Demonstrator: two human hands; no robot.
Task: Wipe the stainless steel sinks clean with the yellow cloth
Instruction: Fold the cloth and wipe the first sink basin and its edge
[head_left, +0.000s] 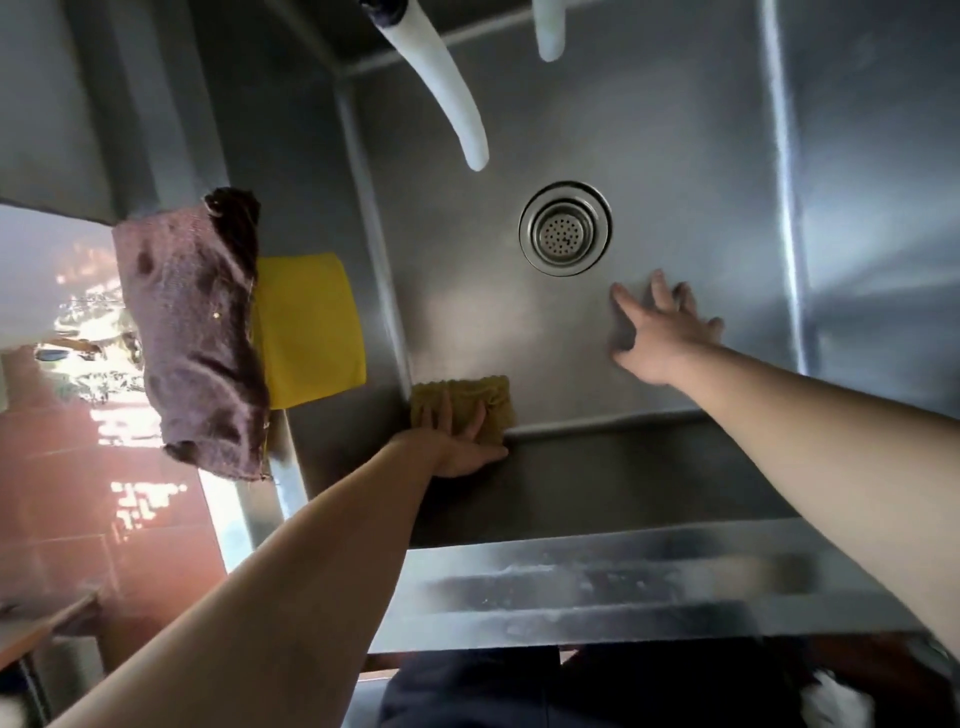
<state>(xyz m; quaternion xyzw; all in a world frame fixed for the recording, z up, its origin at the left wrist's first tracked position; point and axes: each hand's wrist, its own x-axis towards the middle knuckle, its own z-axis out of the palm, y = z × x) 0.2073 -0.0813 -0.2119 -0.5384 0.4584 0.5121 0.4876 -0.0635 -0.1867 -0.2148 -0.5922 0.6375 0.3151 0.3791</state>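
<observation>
L hand (457, 441): your fingers lay flat, together, pressing yellow cloth (467, 402) under them, sink (675, 156) near-left corner.
R hand (660, 332): fingers spread, bare on floor.
Tip: keep even pressure along seam.

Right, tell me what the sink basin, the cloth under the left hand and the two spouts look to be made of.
Sink basin: stainless steel with a brushed, dull sheen, showing soft reflections and folded seams.
Yellow cloth pressed by the left hand: soft woven or terry fabric, with a nubby surface and wavy edge.
Spouts: matte white, probably plastic or rubber hose; the look leaves it open.
</observation>
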